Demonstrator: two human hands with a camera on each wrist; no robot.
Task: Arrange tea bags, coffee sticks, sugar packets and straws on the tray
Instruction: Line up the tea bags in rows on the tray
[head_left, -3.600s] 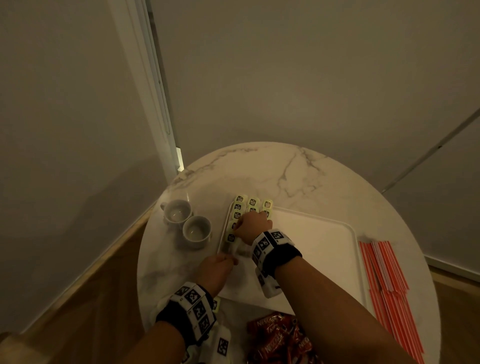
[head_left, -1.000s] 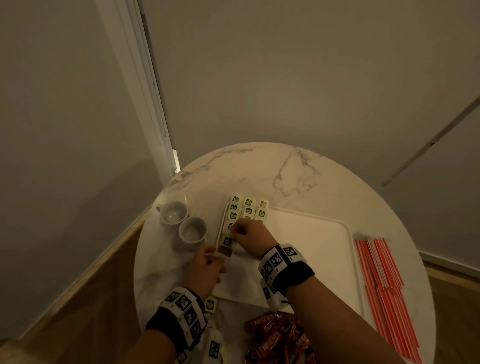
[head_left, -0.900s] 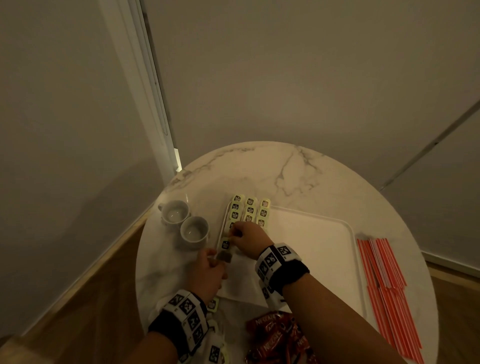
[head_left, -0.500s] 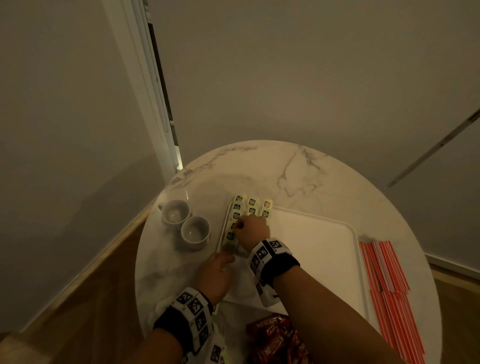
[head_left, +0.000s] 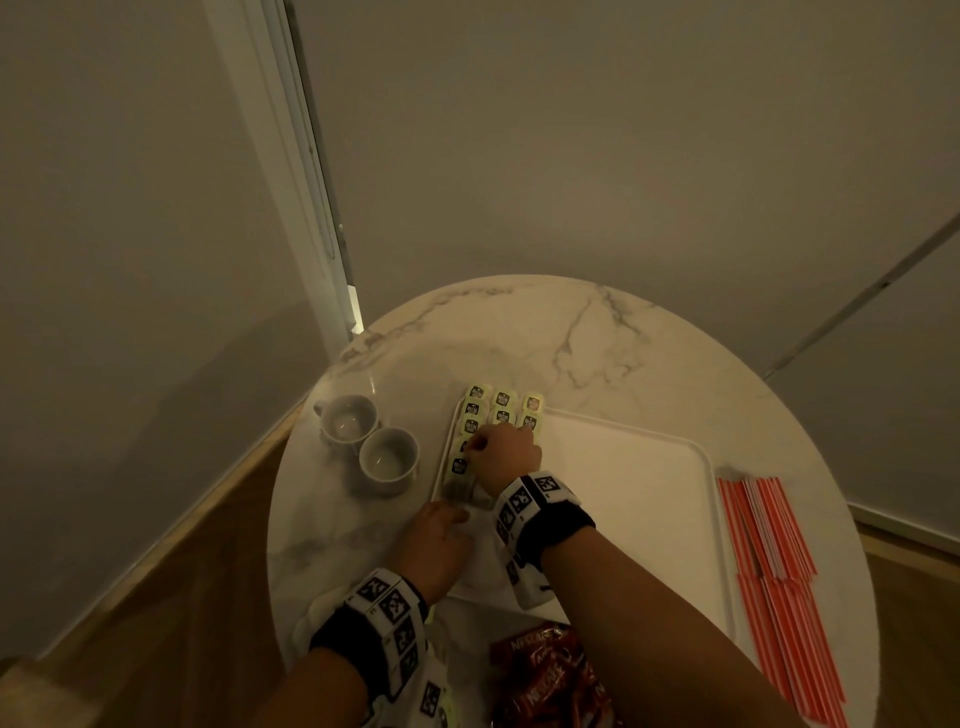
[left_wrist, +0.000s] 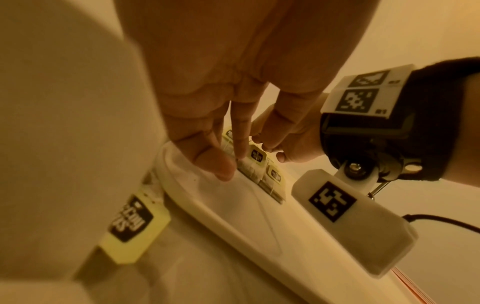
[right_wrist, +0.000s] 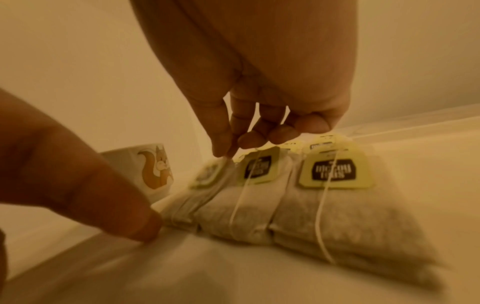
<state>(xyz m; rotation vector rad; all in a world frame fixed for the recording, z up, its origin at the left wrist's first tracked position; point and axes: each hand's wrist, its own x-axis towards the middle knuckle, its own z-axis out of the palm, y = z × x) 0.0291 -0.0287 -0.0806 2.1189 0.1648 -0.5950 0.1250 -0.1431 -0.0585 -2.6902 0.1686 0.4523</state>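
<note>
Right hand (head_left: 508, 453): grip pinched on the nearest paper tea bag with yellow tag (right_wrist: 207, 185), far-left corner of the white rectangular plastic tray (head_left: 649, 467).
Left hand (head_left: 435, 545): fingers straight, tips pressing the tray floor beside that bag.
Tea bags: overlapping rows.
Red-striped straws (head_left: 774, 561): on the round marble counter (head_left: 519, 332), right of tray.

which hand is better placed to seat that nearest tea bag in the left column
Right, probably. The right hand already pinches the top of the nearest tea bag on the tray. The left hand only touches its near end, fingers straight.
</note>
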